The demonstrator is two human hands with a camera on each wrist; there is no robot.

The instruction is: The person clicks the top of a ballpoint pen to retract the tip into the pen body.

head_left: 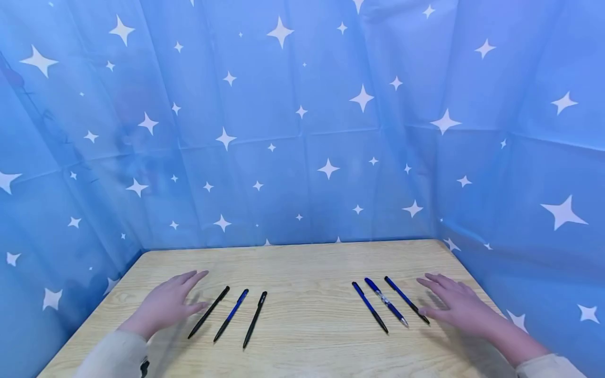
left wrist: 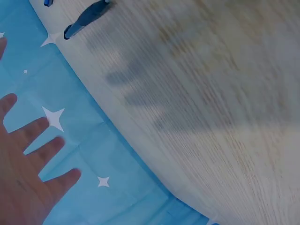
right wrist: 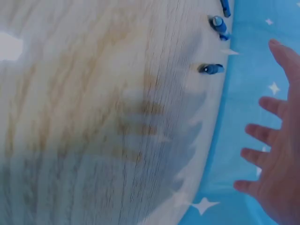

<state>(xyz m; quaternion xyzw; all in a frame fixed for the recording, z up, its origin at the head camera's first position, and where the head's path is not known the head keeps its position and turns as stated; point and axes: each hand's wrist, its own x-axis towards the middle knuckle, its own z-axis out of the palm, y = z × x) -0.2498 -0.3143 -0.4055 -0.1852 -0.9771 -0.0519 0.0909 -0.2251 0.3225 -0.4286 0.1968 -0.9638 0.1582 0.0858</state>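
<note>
My left hand (head_left: 167, 303) hovers over the left of the table, fingers spread and holding nothing. Nearest to it lies a black pen (head_left: 208, 312); beside that come a blue and black pen (head_left: 231, 315) and another black pen (head_left: 255, 319). On the other side my right hand (head_left: 456, 306) is also spread, holding nothing, its thumb near a blue and black pen (head_left: 406, 299). A blue pen with a patterned middle (head_left: 385, 302) and one more blue and black pen (head_left: 370, 307) lie further in. Both wrist views show outstretched fingers and pen ends.
The pens lie in two slanted groups on a light wood-grain table (head_left: 307, 273). Its far edge meets a blue curtain (head_left: 302, 194) with white stars, which also hangs along both sides. Shadows of the hands fall on the tabletop.
</note>
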